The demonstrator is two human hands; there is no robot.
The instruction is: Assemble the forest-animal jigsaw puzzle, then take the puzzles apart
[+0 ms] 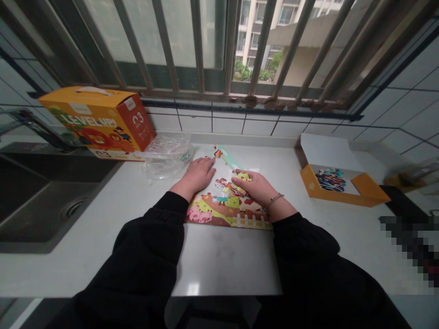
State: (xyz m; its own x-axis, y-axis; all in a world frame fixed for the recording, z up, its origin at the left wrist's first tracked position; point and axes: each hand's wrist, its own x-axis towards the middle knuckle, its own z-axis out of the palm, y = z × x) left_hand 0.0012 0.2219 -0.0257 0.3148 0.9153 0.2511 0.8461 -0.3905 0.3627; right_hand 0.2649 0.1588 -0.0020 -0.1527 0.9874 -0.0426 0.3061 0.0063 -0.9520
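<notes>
A partly joined jigsaw puzzle (219, 212) of a farm scene lies on the counter in front of me, with a pink pig and a white fence along its lower edge. My left hand (199, 174) rests at its upper left side, fingers stretched out, with a small red and yellow picture part near the fingertips. Between thumb and fingers, my right hand (258, 186) grips a yellow-green puzzle piece (244, 176) over the right half of the puzzle. A pale green border strip (230, 157) runs slantwise along the top. Parts of the puzzle's right side are hidden under my right hand.
An orange carrying box (99, 121) stands at the back left, beside crumpled clear plastic bags (168, 155). Left of them is a dark sink (41, 201). At the right, an open yellow and white box (343, 196) holds many small pieces. A barred window (195, 50) rises behind the counter.
</notes>
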